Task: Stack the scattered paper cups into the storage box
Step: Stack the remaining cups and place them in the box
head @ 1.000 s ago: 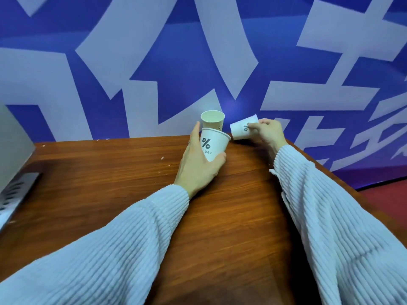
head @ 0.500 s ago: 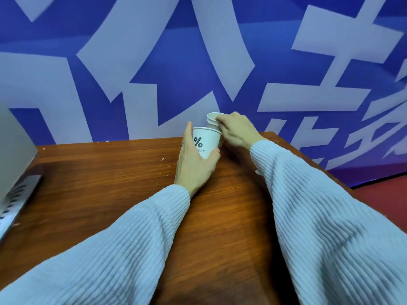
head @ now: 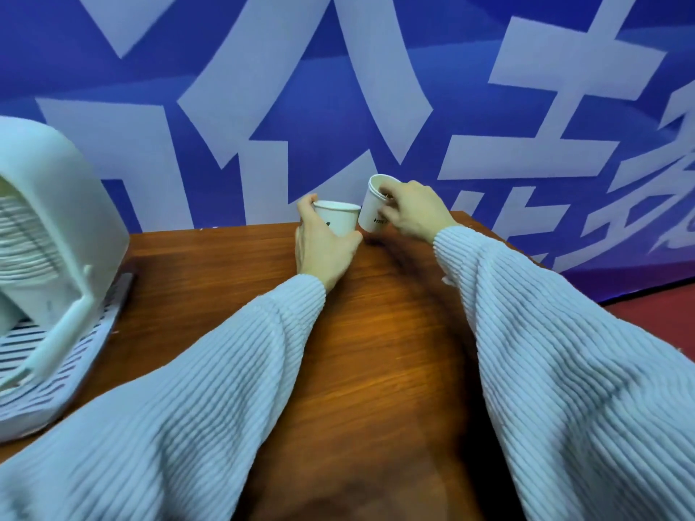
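A white paper cup point(head: 338, 218) with a dark logo stands upright near the far edge of the wooden table point(head: 210, 280). My left hand point(head: 319, 246) grips it round the side. Just to its right, my right hand point(head: 411, 212) pinches a nested pair of white cups point(head: 372, 204) by the rim, tilted and lifted slightly off the table. The two lots of cups nearly touch. A white slatted storage box point(head: 49, 280) sits at the left edge of the view.
A blue wall banner point(head: 338, 88) with large white characters stands right behind the table. The table's right edge runs diagonally under my right sleeve, with red floor point(head: 662, 325) beyond it.
My right hand put its cup into the far cup, then lifted that nested pair up and tilted it. The view has swung left, bringing the white box into sight.
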`<state>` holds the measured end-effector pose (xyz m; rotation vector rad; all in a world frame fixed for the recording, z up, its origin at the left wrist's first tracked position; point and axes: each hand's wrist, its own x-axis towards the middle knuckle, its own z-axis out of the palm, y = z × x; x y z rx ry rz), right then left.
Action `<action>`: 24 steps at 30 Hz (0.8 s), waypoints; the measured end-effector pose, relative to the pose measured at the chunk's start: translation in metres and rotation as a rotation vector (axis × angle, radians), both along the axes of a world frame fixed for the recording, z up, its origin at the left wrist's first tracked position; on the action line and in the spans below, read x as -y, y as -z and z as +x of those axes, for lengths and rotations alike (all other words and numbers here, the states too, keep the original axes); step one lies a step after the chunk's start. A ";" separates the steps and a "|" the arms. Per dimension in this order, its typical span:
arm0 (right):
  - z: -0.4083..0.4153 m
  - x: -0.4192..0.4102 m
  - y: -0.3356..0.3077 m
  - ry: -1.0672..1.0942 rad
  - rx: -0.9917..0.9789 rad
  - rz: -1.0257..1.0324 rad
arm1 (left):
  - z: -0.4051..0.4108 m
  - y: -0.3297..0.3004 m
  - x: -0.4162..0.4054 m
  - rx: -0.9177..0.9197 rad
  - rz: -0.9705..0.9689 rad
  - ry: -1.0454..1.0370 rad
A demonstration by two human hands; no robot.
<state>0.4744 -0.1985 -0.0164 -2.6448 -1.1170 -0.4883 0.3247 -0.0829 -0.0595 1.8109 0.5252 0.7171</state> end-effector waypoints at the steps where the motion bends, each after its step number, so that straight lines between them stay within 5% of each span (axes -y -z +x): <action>1: -0.010 0.002 -0.005 -0.001 -0.007 0.026 | -0.007 -0.007 -0.002 0.010 0.012 0.001; 13: -0.136 0.015 -0.040 -0.082 -0.039 0.156 | -0.107 -0.062 -0.027 0.071 0.300 -0.017; 24: -0.242 0.002 -0.076 -0.160 -0.066 0.223 | -0.227 -0.086 -0.057 0.149 0.327 -0.128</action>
